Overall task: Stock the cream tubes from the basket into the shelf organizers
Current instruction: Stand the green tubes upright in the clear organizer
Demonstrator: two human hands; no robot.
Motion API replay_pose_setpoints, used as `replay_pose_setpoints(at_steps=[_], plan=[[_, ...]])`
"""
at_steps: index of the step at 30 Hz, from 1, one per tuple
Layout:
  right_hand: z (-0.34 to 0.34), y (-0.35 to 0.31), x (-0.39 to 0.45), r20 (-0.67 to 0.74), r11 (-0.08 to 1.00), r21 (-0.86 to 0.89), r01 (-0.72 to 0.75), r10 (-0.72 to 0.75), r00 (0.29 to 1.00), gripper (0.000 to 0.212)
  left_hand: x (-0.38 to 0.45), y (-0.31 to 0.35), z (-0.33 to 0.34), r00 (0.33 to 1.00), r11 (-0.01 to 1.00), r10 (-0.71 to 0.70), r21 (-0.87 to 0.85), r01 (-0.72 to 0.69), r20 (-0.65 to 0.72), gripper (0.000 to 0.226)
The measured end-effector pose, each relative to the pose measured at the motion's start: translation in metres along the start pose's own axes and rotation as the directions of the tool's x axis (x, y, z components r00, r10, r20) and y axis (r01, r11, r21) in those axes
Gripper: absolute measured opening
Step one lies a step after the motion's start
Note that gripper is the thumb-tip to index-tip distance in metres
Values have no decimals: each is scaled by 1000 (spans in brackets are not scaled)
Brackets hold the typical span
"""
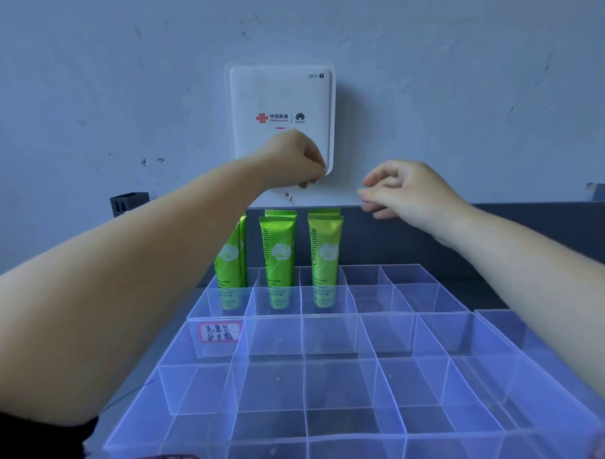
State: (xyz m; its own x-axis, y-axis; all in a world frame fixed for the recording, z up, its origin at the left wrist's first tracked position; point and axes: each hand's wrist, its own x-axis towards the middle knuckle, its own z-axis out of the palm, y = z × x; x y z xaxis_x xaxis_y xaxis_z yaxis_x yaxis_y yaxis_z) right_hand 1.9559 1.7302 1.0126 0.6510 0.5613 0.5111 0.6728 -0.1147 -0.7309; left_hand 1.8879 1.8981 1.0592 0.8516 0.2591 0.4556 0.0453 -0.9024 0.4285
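Nearest, the clear organizers (340, 385) hold green cream tubes (279, 259) only at 12 o'clock. The left hand (293, 160) seems clenched on something small and unclear; the right hand (402, 190) hangs released. Probably between placements: the next move calls for fetching another tube from the basket, which is out of view.

Two bare forearms, with no watch, ring or band on either wrist, ending in the left hand (293, 160) at the centre of the frame and the right hand (408, 192) to its right. Short, unpainted nails on the right hand's fingers (371, 197), somewhat blurred. A black sleeve (36, 436) at the lower left corner, covering the left arm above the elbow; nothing of a sleeve visible on the right arm up to the right edge of the frame.
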Motion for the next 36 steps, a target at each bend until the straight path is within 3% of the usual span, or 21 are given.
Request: replay_pose_setpoints(at_steps=[4, 8, 11, 14, 21, 25, 28, 31, 36], plan=[[-22, -16, -15, -79, 919, -376, 122, -162, 984, 4, -20, 16, -1, 987, 966, 140, 228, -118, -82, 18], [-33, -19, -42, -34, 619, -774, 133, -250, 968, 11, -47, 34, 16, 962, 862, 267, 462, -211, -59, 21], [-42, -19, -64, 11, 380, -916, 126, -290, 957, 16, -66, 53, 30, 928, 769, 372, 559, -309, 0, 22], [-60, -16, -93, 32, 216, -972, 94, -270, 962, 20, -80, 81, 47, 883, 666, 463, 627, -405, 78, 23], [-125, -2, -161, -47, -13, -999, -49, -154, 987, 20, -95, 161, 91, 738, 503, 655, 637, -584, 159, 12], [-167, 13, -204, -35, -117, -992, -56, -170, 985, 12, -100, 207, 126, 629, 409, 758, 627, -663, 172, 34], [-199, 20, -240, -81, -122, -987, -100, -148, 986, 30, -111, 246, 154, 586, 406, 790, 563, -720, 179, 27], [-232, 36, -281, -113, -120, -985, -126, -109, 988, 31, -131, 291, 183, 556, 420, 801, 455, -785, 220, 5], [-283, 59, -361, -173, -161, -972, -171, -2, 985, 32, -167, 360, 245, 492, 399, 837, 351, -847, 238, 24]])
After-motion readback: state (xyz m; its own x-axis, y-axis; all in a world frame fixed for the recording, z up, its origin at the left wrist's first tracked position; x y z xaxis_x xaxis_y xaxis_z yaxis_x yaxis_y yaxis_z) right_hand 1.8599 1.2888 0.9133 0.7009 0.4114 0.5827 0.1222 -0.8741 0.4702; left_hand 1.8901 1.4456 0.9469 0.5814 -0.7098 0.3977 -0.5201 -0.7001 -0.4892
